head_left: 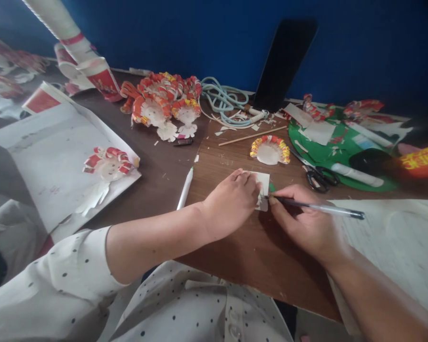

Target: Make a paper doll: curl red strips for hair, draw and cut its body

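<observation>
A pen with a clear barrel (321,207) sits pinched in the fingers of my right hand (308,218), its tip at the right edge of a small white paper piece (263,180). My left hand (231,199) lies flat over that paper, fingers stretched out and pressing it to the brown table (214,266). Dark marks show on the paper near the pen tip, but my fingers hide part of it. Just beyond my hands lies a paper-cup craft (270,150) with a white face and a curled red-and-yellow fringe. Left of my left wrist is a white marker (185,189).
Black-handled scissors (316,176) lie beside a green sheet (342,156) with scraps on it. A dark phone (285,64) leans on the blue partition. Several finished crafts (151,111) are piled near a pale blue cord (224,97). Papers (395,247) lie right, an open box (57,156) left.
</observation>
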Demonstrator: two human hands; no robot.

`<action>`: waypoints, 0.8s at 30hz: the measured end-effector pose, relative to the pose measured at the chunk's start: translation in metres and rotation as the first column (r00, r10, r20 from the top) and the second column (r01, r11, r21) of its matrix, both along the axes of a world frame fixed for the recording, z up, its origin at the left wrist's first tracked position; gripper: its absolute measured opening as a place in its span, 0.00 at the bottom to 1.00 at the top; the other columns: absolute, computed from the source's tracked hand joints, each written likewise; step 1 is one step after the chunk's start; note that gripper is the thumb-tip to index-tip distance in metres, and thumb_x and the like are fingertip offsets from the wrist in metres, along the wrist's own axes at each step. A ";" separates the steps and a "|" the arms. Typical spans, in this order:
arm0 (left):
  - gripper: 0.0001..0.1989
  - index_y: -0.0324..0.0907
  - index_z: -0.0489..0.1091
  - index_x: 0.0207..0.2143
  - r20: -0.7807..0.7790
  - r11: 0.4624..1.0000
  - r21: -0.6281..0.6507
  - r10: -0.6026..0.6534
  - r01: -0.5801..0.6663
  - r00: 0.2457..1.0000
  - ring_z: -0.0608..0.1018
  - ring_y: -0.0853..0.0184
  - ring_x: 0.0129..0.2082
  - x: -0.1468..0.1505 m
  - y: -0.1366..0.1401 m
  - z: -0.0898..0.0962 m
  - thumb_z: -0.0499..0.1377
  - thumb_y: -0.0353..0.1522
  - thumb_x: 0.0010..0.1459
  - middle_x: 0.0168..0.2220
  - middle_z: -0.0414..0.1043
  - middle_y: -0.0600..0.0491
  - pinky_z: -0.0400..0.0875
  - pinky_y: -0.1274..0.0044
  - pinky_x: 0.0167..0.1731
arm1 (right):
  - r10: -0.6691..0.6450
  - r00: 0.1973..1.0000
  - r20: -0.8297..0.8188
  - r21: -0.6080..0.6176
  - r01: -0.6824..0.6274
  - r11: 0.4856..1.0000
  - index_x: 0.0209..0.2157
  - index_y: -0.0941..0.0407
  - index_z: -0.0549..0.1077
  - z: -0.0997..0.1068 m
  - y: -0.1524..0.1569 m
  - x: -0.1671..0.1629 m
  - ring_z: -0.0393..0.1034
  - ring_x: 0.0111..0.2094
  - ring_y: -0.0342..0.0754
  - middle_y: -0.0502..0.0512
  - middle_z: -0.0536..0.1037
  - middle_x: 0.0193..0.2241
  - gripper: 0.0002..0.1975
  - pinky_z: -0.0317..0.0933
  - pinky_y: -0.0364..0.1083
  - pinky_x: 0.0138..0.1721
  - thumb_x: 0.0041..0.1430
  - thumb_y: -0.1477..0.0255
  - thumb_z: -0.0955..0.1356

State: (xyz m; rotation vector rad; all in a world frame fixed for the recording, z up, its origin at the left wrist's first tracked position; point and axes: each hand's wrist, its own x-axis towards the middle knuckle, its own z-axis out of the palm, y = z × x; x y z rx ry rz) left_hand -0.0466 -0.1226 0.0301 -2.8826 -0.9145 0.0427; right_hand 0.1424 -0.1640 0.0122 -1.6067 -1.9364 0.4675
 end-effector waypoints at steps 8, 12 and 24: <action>0.19 0.31 0.65 0.56 -0.003 1.000 0.003 -0.010 0.010 1.000 0.70 0.59 0.56 0.000 0.001 -0.001 0.48 0.28 0.64 0.55 0.69 0.39 0.59 0.68 0.59 | 0.003 1.000 0.015 -0.002 -0.003 1.000 0.34 0.54 0.74 -0.001 0.001 0.001 0.72 0.29 0.49 0.53 0.77 0.28 0.10 0.63 0.48 0.32 0.60 0.63 0.66; 0.19 0.31 0.65 0.55 0.001 1.000 0.010 -0.009 0.009 1.000 0.71 0.59 0.56 0.000 0.000 -0.003 0.47 0.27 0.64 0.55 0.69 0.39 0.60 0.68 0.59 | 0.001 1.000 0.010 -0.004 -0.001 1.000 0.34 0.55 0.74 -0.001 0.000 0.002 0.72 0.28 0.49 0.52 0.77 0.28 0.10 0.62 0.47 0.32 0.60 0.62 0.67; 0.20 0.30 0.65 0.56 -0.024 1.000 -0.026 0.003 -0.003 1.000 0.70 0.59 0.57 0.001 0.000 0.001 0.48 0.28 0.64 0.56 0.68 0.39 0.59 0.68 0.60 | 0.010 1.000 -0.004 0.002 -0.010 1.000 0.33 0.54 0.73 -0.002 0.000 0.002 0.71 0.27 0.48 0.51 0.77 0.27 0.08 0.61 0.47 0.31 0.59 0.63 0.68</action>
